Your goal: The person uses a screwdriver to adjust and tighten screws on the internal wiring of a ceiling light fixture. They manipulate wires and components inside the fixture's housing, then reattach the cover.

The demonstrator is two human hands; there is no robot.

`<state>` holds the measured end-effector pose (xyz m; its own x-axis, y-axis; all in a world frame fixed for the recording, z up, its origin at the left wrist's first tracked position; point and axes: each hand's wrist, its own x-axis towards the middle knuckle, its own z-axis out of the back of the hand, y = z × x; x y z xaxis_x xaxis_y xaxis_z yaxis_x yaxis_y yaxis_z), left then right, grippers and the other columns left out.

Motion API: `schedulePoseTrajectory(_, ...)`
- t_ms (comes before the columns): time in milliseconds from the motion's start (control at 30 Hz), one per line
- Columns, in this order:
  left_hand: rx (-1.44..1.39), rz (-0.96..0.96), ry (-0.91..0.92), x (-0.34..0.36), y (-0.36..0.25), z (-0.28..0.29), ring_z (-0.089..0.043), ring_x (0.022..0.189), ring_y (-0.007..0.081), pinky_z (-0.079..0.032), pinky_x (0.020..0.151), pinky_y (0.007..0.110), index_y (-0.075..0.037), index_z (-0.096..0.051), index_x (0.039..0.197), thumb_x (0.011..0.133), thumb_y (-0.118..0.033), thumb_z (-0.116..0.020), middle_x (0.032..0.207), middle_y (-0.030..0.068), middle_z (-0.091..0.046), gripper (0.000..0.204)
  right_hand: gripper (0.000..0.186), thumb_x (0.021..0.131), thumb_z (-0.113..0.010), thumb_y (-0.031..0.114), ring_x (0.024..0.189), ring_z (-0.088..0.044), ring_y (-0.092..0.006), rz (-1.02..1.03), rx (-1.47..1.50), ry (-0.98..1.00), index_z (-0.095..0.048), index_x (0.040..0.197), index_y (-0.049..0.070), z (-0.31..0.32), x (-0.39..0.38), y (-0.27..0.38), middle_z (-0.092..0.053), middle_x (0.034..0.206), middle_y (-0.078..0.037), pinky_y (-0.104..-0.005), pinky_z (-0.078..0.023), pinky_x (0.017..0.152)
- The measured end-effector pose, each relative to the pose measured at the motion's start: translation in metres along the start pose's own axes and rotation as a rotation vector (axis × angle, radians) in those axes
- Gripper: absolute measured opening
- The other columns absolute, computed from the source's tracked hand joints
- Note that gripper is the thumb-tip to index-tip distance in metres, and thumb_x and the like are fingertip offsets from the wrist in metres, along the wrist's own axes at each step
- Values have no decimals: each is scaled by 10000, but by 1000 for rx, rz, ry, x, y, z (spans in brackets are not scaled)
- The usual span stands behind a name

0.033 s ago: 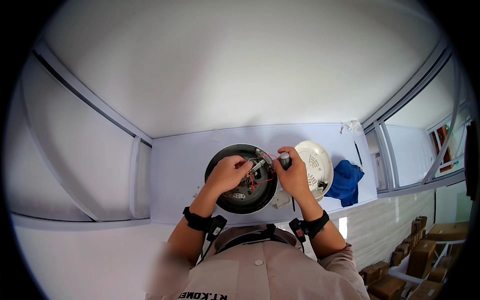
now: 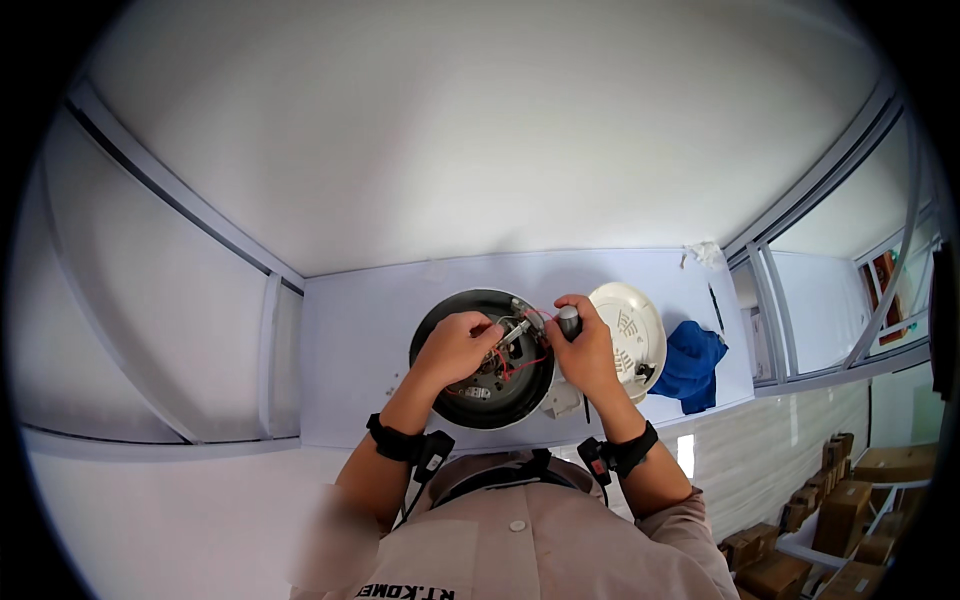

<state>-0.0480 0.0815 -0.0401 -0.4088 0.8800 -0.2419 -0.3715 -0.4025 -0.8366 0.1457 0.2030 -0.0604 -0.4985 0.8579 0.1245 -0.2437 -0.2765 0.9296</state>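
A dark round appliance housing (image 2: pixel 468 413) lies with its open side up on the table, red wires (image 2: pixel 520 368) and metal parts inside. My left hand (image 2: pixel 457 348) reaches over its rim, thumb and fingers closed at a small silvery metal part (image 2: pixel 517 333) among the wires. My right hand (image 2: pixel 588 348) is at the housing's right edge. Its fingers are curled round a tool with a black, grey-capped handle (image 2: pixel 569 322), apparently a screwdriver; most of it is hidden by the hand. Its fingertips are close to the wires, and I cannot tell whether they touch.
Right of the housing lies a round cream vented cover (image 2: pixel 645 318). A small whitish part (image 2: pixel 561 400) sits by my right wrist. Farther right are a crumpled blue cloth (image 2: pixel 692 365), a thin dark stick-like tool (image 2: pixel 716 306) and white crumpled material (image 2: pixel 706 253). Framed panels flank the table (image 2: pixel 350 345).
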Motion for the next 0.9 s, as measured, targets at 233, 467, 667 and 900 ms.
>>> schedulePoseTrajectory(233, -12, 37, -76, 4, 9, 6, -689, 638, 209, -538, 670, 369, 20, -758, 1037, 970, -288, -676, 769, 121, -732, 326, 270, 920, -771, 125, 707, -695, -273, -4, -83, -88, -662, 1163, 82, 6, 2, 0, -702, 797, -157, -381, -552, 696)
schedulePoseTrajectory(467, -12, 69, -73, 8, 16, 7, -704, 667, 230, -546, 693, 378, 23, -757, 1031, 971, -303, -674, 775, 126, -734, 342, 273, 934, -772, 184, 668, -683, -268, -57, -109, -66, -665, 1161, 78, 2, 3, -1, -689, 760, -144, -399, -546, 669)
schedulePoseTrajectory(667, 124, -6, -95, 3, 8, 9, -737, 762, 285, -564, 762, 399, 6, -768, 1037, 977, -324, -690, 866, 152, -768, 344, 270, 946, -770, 212, 654, -696, -301, -60, -78, -13, -658, 1157, 88, -5, 5, -3, -692, 724, -144, -412, -542, 647)
schedulePoseTrajectory(900, 28, 12, -76, 6, 14, 11, -746, 824, 288, -567, 786, 397, 3, -770, 1038, 983, -319, -687, 903, 154, -775, 337, 279, 955, -763, 218, 634, -686, -304, -57, -59, 24, -655, 1180, 93, -5, 4, -7, -686, 703, -136, -415, -531, 628)
